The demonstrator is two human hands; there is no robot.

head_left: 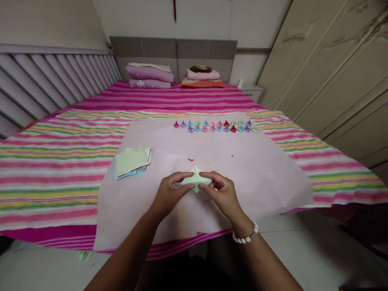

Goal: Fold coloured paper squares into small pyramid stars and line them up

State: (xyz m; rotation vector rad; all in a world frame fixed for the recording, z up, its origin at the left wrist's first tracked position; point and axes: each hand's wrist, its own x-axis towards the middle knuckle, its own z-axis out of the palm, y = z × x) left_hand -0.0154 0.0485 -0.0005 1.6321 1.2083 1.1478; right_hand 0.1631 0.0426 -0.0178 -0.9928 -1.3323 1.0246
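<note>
A pale green folded origami paper [196, 178] is held over the near middle of a large plain sheet [257, 173]. My left hand [171, 190] pinches its left side between thumb and fingers. From the right, my right hand [222, 190], with a white bead bracelet at the wrist, pinches the other side. Both thumbs press near the paper's centre. A pointed tip sticks up between the hands and another points down toward me. Folds under the fingers are hidden.
Small colourful folded paper pieces [219, 126] stand in rows at the sheet's far side. Left of my hands lies a stack of paper squares [133, 161], green on top. Red scraps [190, 159] dot the sheet. Folded bedding [150, 76] sits by the headboard [157, 50]; a wardrobe [327, 76] stands right.
</note>
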